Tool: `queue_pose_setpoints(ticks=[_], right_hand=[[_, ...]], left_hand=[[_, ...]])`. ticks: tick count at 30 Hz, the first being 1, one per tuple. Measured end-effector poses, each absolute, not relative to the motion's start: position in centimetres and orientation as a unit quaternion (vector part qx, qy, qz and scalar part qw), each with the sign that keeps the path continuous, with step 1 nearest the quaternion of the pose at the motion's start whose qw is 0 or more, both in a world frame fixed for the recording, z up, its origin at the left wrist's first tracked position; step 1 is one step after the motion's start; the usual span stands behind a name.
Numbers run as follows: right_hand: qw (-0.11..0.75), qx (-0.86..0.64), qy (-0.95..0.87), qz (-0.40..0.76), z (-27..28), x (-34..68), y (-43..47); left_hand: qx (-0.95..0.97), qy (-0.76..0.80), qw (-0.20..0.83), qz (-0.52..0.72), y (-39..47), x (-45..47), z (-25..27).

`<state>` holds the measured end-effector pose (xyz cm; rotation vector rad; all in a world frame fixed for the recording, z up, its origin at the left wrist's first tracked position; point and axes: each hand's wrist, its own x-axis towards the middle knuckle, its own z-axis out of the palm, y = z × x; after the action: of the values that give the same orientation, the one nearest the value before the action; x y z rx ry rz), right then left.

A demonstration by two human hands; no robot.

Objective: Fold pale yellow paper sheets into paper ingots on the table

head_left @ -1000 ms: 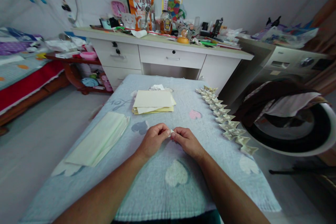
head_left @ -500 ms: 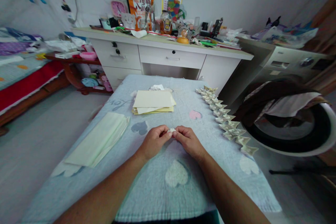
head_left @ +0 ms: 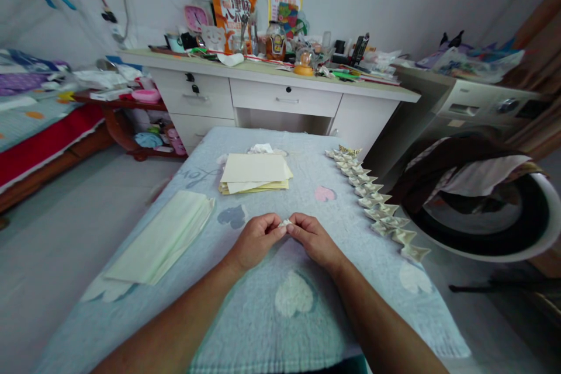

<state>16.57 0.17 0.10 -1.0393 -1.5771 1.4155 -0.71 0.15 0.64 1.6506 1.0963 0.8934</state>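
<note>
Shifted slightly nearer the body than a second ago, the left hand [head_left: 256, 241] pinches a small piece of white paper [head_left: 284, 222] with the right hand [head_left: 314, 241], thumbs almost meeting over the blue cloth [head_left: 245, 315]. A paper stack [head_left: 253, 168] lies beyond them; folded paper shapes [head_left: 369, 188] line the cloth's right side.

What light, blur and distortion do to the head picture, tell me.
Head view: soft light, the desk's knee space dimmer; head view: wide-angle stretch tilts the washing machine at right; head view: the small paper between left hand and right hand is soft, its folds unclear.
</note>
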Motion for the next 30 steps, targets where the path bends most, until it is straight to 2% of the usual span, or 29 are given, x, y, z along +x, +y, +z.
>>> queue_pose_setpoints(ticks=[20, 30], right_hand=[[0.382, -0.407, -0.639, 0.529, 0.30, 16.98, 0.02], [0.389, -0.390, -0.626, 0.552, 0.75, 16.93, -0.02]], left_hand=[[0.682, 0.429, 0.468, 0.363, 0.17, -1.08, 0.57], [0.683, 0.437, 0.448, 0.376, 0.16, -0.83, 0.71]])
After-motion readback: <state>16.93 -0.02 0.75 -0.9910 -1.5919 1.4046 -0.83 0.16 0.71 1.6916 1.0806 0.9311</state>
